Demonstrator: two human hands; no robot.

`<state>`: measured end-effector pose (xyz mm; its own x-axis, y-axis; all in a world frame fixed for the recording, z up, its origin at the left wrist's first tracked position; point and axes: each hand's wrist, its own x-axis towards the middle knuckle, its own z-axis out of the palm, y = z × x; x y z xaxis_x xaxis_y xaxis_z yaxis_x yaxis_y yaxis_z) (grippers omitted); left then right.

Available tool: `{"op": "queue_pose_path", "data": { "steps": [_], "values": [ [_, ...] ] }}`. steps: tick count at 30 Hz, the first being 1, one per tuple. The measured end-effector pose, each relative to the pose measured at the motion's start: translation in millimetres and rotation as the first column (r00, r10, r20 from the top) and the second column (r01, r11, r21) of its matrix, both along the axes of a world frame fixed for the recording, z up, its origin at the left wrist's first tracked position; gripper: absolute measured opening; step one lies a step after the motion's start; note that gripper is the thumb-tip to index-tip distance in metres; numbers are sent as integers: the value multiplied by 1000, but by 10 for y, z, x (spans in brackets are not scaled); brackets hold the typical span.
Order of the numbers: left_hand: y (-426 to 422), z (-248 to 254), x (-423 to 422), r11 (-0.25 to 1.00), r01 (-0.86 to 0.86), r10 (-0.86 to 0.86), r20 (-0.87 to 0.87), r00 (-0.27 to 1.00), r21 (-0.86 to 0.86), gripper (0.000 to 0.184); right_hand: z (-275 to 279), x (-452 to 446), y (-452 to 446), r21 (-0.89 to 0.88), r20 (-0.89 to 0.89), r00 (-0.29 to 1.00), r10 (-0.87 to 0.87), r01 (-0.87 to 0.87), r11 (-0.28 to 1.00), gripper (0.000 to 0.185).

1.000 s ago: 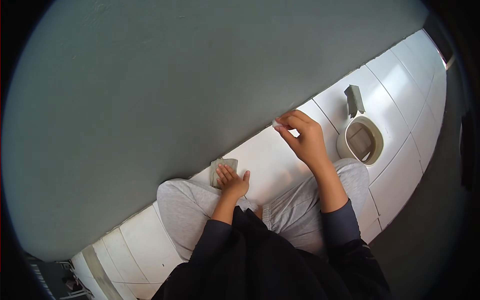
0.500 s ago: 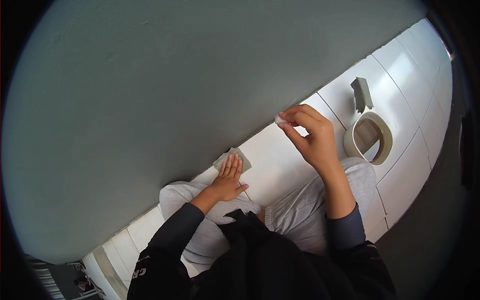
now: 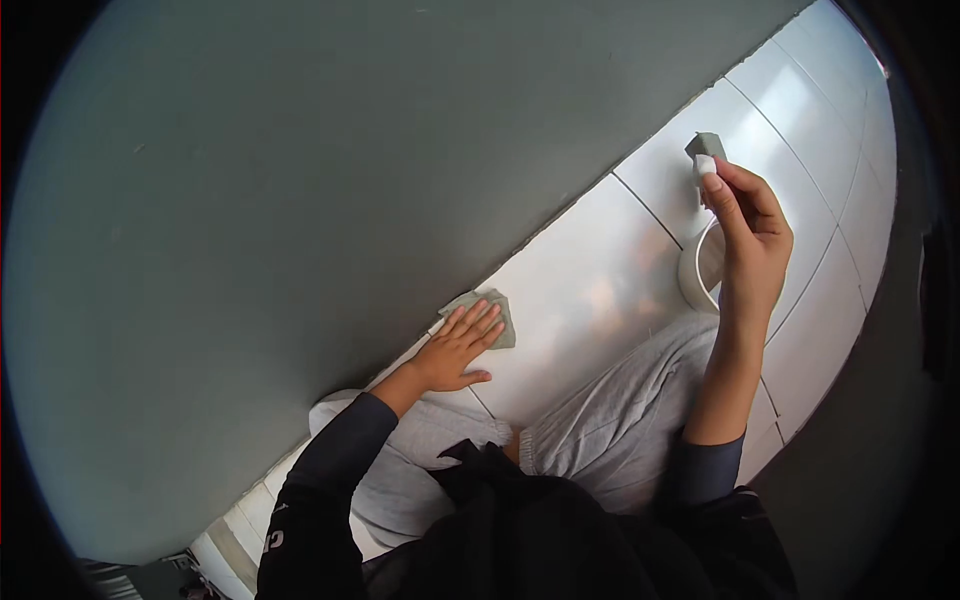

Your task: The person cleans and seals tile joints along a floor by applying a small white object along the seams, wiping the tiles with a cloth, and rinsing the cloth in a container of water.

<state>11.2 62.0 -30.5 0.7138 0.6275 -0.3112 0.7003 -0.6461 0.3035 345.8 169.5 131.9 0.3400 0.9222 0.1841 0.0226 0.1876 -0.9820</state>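
Note:
My left hand lies flat with its fingers spread over a grey-green cloth on the white tiles beside the wall. A small white piece is pinched between the thumb and fingers of my right hand, which is raised at the right. Behind that hand stands a folded grey-green piece, partly covered by the fingers. A whitish round container sits just below it, its right side hidden by my right hand and wrist.
A grey wall fills the upper left and meets the white tiled floor along a slanting edge. My crossed legs in grey trousers are at the bottom. A darker floor lies beyond the tiles at the right.
My right hand has moved right, from beside the wall to over the container, still pinching the white piece. My left hand and the cloth under it have shifted slightly along the wall's foot.

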Motion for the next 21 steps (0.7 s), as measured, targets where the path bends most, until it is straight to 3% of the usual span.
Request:
{"op": "queue_pose_path", "data": {
  "steps": [11,14,19,21],
  "values": [
    [812,-29,623,994,107,-107,70,992,5,74,16,-28,56,31,-83,996,25,-23,999,18],
    [1103,-39,962,993,114,-117,81,990,37,72,40,9,81,76,-72,997,1,4,997,18],
    [1518,-91,1404,989,125,-130,69,989,76,69,66,147,140,4,-92,993,-74,75,997,18],
    [1610,-123,1494,988,111,-119,78,990,103,65,33,155,161,11,-181,979,-97,101,995,18]
  ]
}}
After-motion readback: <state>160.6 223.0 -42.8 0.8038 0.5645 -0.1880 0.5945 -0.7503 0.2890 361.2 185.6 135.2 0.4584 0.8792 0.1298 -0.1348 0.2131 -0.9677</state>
